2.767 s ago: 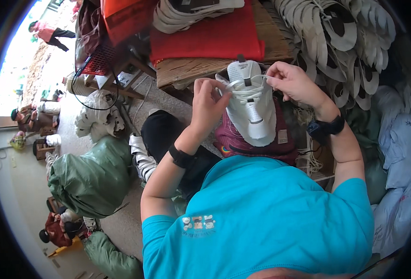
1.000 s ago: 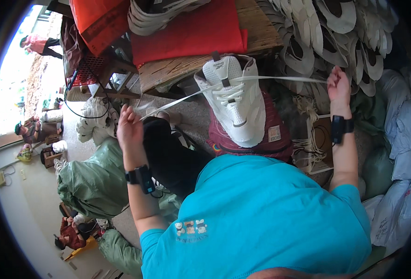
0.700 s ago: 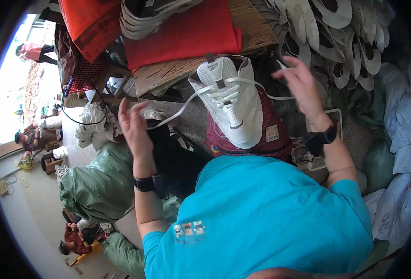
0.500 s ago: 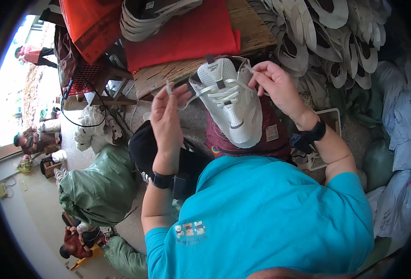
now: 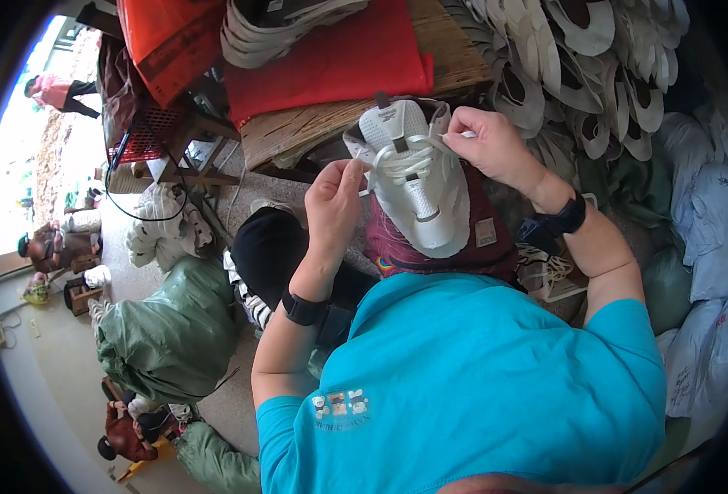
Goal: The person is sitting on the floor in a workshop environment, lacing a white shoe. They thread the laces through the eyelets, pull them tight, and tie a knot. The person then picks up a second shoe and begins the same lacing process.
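Observation:
A white shoe upper (image 5: pixel 426 221) rests on a maroon cloth (image 5: pixel 487 239) over my lap, its toe toward me and its tongue pointing away. White shoelace (image 5: pixel 405 167) crosses the upper in several rows. At the left edge of the opening, my left hand (image 5: pixel 336 203) pinches one stretch of lace between thumb and fingers. My right hand (image 5: pixel 486 146) grips the other lace end on the right side, its white tip showing past the fingers. Both hands are held just above the upper.
Beyond the upper stands a wooden table (image 5: pixel 454 49) with red cloth (image 5: pixel 331 70) and stacked grey shoe pieces (image 5: pixel 286 33). Many pale uppers (image 5: pixel 594 74) hang at the far right. Green sacks (image 5: pixel 170 333) lie on the left, white sacks (image 5: pixel 714 239) on the right. Several people sit or stand far left.
My left hand has come in to the right and down, close to the upper's edge. My right hand has shifted slightly right. The lace rows now look more bunched.

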Available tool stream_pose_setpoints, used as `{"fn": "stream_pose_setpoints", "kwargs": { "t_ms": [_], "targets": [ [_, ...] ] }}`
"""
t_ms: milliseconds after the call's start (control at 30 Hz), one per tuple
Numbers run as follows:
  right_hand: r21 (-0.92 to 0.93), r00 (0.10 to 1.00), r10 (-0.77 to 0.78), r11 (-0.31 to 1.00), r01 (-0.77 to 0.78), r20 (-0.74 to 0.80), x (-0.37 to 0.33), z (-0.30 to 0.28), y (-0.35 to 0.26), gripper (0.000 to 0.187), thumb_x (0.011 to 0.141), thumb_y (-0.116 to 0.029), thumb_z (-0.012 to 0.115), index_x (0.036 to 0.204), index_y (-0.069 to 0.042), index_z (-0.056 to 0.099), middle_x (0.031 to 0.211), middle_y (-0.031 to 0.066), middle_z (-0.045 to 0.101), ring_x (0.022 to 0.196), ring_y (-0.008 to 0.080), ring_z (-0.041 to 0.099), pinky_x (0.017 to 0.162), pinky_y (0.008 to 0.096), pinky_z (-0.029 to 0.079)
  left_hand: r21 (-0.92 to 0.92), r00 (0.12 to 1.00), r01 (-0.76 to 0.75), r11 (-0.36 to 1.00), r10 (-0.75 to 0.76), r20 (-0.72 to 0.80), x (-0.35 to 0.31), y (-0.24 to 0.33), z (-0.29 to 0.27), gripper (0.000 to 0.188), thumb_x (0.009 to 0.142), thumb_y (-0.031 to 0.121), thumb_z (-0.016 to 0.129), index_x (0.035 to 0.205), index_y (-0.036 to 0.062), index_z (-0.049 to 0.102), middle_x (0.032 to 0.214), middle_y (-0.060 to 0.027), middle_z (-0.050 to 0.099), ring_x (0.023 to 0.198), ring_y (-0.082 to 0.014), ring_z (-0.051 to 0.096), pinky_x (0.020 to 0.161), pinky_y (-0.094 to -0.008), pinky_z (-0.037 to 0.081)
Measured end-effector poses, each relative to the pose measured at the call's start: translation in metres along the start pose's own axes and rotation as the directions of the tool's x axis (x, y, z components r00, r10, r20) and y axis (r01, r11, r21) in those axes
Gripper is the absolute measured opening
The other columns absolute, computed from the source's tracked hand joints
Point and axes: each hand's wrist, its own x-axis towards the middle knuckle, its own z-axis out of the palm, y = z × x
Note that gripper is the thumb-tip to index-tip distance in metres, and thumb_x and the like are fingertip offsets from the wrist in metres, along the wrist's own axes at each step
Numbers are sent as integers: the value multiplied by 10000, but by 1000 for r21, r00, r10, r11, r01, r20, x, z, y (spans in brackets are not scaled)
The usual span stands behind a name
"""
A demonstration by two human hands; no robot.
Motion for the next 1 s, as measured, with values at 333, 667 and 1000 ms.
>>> {"fn": "stream_pose_setpoints", "kwargs": {
  "t_ms": [333, 667, 1000],
  "targets": [
    [-629, 886, -427, 643, 437, 179, 15, 6, -38, 49, 803, -101, 572, 799, -55, 557, 776, 154, 612, 758, 362, 624, 662, 486, 495, 45, 996, -80, 996, 81, -21, 5, -3, 1, 207, 955, 163, 601, 867, -13, 668, 707, 33, 570, 657, -48, 491, 562, -235, 400],
    [-640, 849, -374, 559, 528, 373, 18, -14, -49, 56, 820, -127, 612, 791, -78, 609, 805, 111, 606, 812, 316, 597, 711, 439, 421, 664, 877, -408, 627, 472, 93, 23, 2, 3, 184, 862, 216, 645, 807, 40, 635, 789, -131, 615, 715, -318, 612, 645, -406, 502],
    [-509, 759, -403, 570, 645, 511, 45, -34, -78, 270, 673, -52, 739, 892, -83, 584, 879, 76, 551, 917, 295, 558, 788, 404, 487, 565, 757, -635, 527, 280, 590, 48, 58, -32, 277, 802, 157, 725, 1032, 64, 601, 1053, -123, 531, 943, -312, 609, 857, -409, 508]
  ]
}}
